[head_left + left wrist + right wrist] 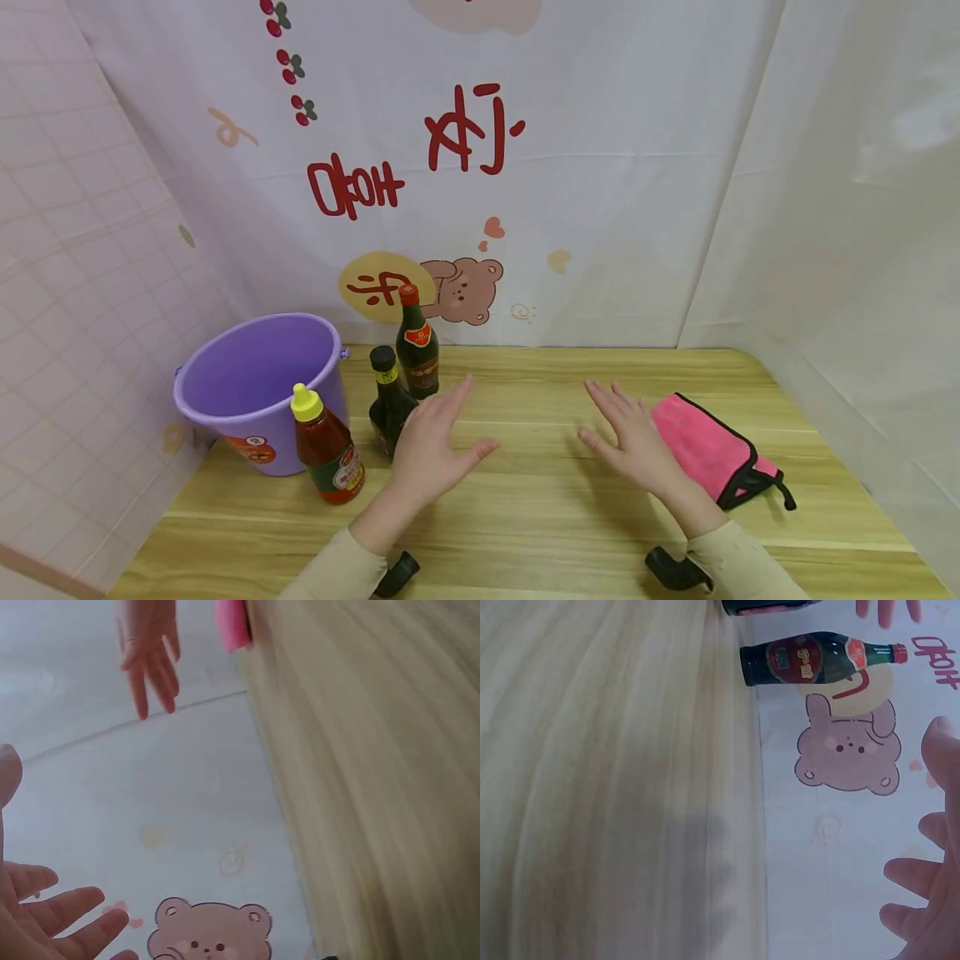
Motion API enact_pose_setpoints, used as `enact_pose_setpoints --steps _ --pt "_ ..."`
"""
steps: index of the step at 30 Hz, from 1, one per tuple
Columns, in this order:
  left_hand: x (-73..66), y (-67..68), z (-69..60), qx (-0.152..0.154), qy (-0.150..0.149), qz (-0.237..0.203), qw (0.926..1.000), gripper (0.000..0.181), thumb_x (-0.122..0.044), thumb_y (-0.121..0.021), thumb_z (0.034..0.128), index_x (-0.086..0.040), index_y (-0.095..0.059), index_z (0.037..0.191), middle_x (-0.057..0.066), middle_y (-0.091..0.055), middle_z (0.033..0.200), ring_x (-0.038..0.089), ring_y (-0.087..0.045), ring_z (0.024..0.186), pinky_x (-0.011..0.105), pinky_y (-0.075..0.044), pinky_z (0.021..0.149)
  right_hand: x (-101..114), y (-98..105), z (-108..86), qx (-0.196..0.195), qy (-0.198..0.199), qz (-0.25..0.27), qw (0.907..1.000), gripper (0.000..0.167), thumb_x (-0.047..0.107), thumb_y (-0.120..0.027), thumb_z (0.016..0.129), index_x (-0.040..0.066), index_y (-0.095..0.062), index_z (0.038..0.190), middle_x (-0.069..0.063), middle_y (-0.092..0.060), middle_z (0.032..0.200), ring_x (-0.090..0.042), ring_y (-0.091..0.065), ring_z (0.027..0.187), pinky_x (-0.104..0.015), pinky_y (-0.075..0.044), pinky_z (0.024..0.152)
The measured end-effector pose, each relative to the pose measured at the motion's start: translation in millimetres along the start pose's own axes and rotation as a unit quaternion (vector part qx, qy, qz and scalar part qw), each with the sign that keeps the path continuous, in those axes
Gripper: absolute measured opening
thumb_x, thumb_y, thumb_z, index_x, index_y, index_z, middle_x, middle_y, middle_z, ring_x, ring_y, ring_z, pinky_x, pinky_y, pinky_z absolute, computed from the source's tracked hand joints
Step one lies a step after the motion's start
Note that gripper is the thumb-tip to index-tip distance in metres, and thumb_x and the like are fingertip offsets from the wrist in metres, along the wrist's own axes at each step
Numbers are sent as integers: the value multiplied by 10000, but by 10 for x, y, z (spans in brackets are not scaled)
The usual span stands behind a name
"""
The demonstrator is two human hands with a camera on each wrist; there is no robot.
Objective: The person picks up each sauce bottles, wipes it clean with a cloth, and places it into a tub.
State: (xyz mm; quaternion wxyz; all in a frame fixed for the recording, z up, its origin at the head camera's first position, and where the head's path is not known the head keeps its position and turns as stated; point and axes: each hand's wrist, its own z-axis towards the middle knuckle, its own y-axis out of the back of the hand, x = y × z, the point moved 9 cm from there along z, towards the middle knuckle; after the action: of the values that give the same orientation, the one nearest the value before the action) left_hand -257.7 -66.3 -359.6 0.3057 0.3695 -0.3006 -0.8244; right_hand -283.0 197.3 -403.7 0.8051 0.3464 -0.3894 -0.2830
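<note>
Both hands hover over the wooden table and hold nothing. My left hand (pixel 435 446) has its fingers extended and thumb spread, just right of a small dark bottle with a black cap (pixel 386 412), which it partly hides. Behind that stands a green glass bottle with a red cap (pixel 418 350), also in the right wrist view (pixel 817 660). A sauce bottle with a yellow nozzle cap (pixel 330 450) stands farther left. My right hand (pixel 633 437) is likewise spread, beside a pink cloth with black edging (pixel 705 446) that lies on the right.
A purple bucket (pixel 262 400) stands at the back left, behind the sauce bottle. Printed white curtain (pixel 600 208) walls in the back and the right side of the wooden table (pixel 525 517). Tiled-pattern sheeting (pixel 75 250) covers the left side.
</note>
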Motion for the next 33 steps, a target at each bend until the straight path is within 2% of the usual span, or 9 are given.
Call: enact_pose_setpoints --steps 8,10,13,14,17,21,27,30,33 --pt "-45 401 22 -789 137 -540 9953 803 -386 -838 784 -117 -495 1458 92 -605 1334 290 -571 1190 522 -463 974 -31 187 15 -472 219 -19 9986 664 233 -728 903 33 -449 1471 -218 -525 1404 -525 -372 1324 -744 -219 1022" --pt "-44 505 18 -1119 2 -664 9915 776 -327 -853 778 -102 -514 1439 86 -623 1292 265 -589 1142 508 -476 949 -48 235 13 -540 197 -8 9983 648 214 -728 904 24 -459 1461 -227 -536 1387 -521 -386 1313 -726 -248 1018" --pt "-34 652 6 -1617 -243 -830 9830 749 -220 -876 757 -70 -536 1407 93 -636 1221 244 -594 1079 476 -491 899 -79 310 5 -639 131 -9 9979 625 190 -725 909 33 -471 1458 -222 -548 1373 -481 -426 1288 -601 -413 925" --pt "-26 697 3 -1742 -287 -891 9802 747 -186 -880 748 -62 -537 1400 105 -632 1216 245 -593 1069 467 -491 890 -96 332 2 -667 99 13 9977 622 179 -724 910 38 -472 1460 -219 -550 1371 -465 -435 1283 -582 -423 910" --pt "26 809 -2 -1993 -184 -962 9750 726 -125 -875 744 -54 -540 1384 112 -623 1193 236 -586 1041 423 -492 858 -136 402 -10 -786 106 168 9967 607 131 -727 901 35 -487 1450 -220 -564 1352 -435 -471 1240 -545 -435 872" --pt "130 914 -8 -2273 11 -931 9694 689 -101 -860 757 -32 -542 1365 133 -618 1183 271 -592 1018 404 -485 839 -211 478 -34 -888 132 424 9951 591 73 -726 889 18 -502 1433 -237 -588 1311 -441 -487 1203 -617 -343 956" --pt "247 1020 -22 -2767 27 -668 9586 656 -103 -851 757 15 -552 1329 207 -582 1176 351 -540 1025 425 -436 859 -396 558 -100 -762 -391 592 9946 595 144 -682 946 149 -455 1496 -198 -592 1322 -412 -455 1241 -622 -332 963" --pt "319 1033 -22 -2873 182 -526 9562 665 -128 -844 767 23 -533 1335 227 -547 1181 376 -504 1039 414 -418 866 -452 630 -119 -811 -533 599 9935 582 151 -663 960 141 -446 1500 -212 -596 1312 -441 -462 1236 -646 -338 955" --pt "413 998 -6 -2795 452 -546 9575 693 -156 -844 781 30 -505 1357 240 -518 1186 379 -486 1053 412 -419 871 -507 707 -138 -865 -665 640 9920 572 141 -641 973 121 -432 1505 -238 -591 1305 -473 -460 1231 -669 -338 940"
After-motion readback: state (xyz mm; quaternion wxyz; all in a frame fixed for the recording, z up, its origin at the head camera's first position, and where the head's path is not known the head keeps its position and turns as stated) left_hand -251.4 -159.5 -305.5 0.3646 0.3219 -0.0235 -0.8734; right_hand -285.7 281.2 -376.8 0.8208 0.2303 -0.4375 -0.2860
